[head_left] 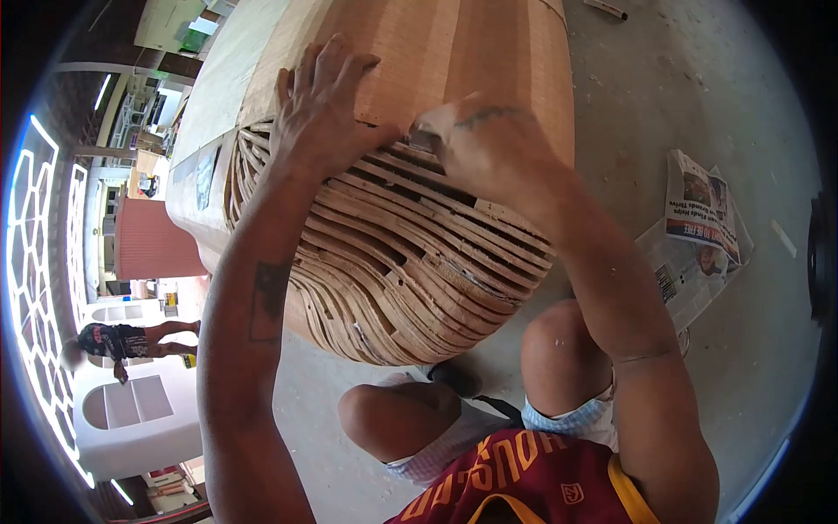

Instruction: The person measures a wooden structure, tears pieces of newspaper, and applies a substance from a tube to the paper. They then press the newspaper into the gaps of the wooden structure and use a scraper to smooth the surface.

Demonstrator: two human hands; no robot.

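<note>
Grey concrete floor here, dusty and speckled, with a crumpled newspaper lying flat to the right and a marker up near the top edge. Off to the left the workshop opens out: a red corrugated panel, white arched forms and a honeycomb-patterned light frame along the edge. Another person bends over back there, well apart from the work.

Front and centre sits a big rounded form, built from thin curved cardboard strips stacked like ribs, with dark gaps showing between the layers. Its upper half is skinned in smooth brown paper, faintly ribbed, and a paler sheet covers the left flank.

The left hand lies flat on the form, fingers spread apart, palm pressing right where the paper skin meets the bare ribs. The right hand is just beside it, curled together with fingertips pinched at the paper's edge on the form. Whether it actually grips the edge, I cannot tell.

Below, bare knees crouch close against the form, over checked shorts and a maroon jersey.
</note>
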